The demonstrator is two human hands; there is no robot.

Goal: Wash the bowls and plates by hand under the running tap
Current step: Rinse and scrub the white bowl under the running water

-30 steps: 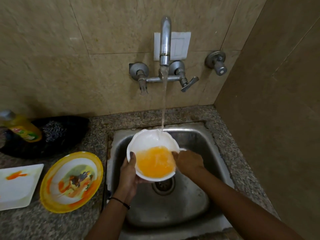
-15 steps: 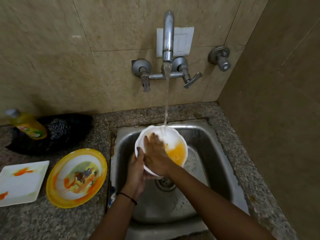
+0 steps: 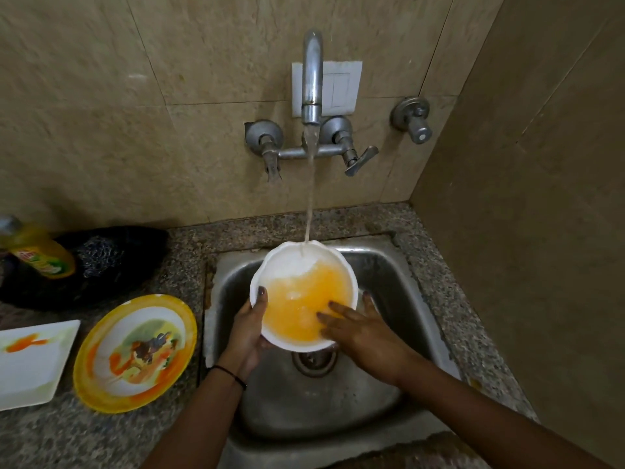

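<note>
A white bowl (image 3: 291,265) with a scalloped rim is held over the steel sink (image 3: 389,272), half full of orange-tinted water. The tap (image 3: 311,79) runs, and its stream lands on the bowl's far inner wall. My left hand (image 3: 248,328) grips the bowl's left rim, thumb over the edge and fingers underneath. My right hand (image 3: 358,328) lies at the bowl's near right rim with straight fingers dipping into the orange water. A round yellow-rimmed plate (image 3: 135,353) smeared with food and a white square plate (image 3: 30,363) with orange smears lie on the counter to the left.
A yellow dish-soap bottle (image 3: 37,252) and a steel scrubber (image 3: 99,252) rest on a black dish (image 3: 101,289) at the back left of the granite counter (image 3: 84,438). The sink drain (image 3: 314,362) shows below the bowl. A tiled wall closes the right side.
My right hand has slid from the bowl's left inner side to its near right rim. The bowl has levelled and holds more orange water.
</note>
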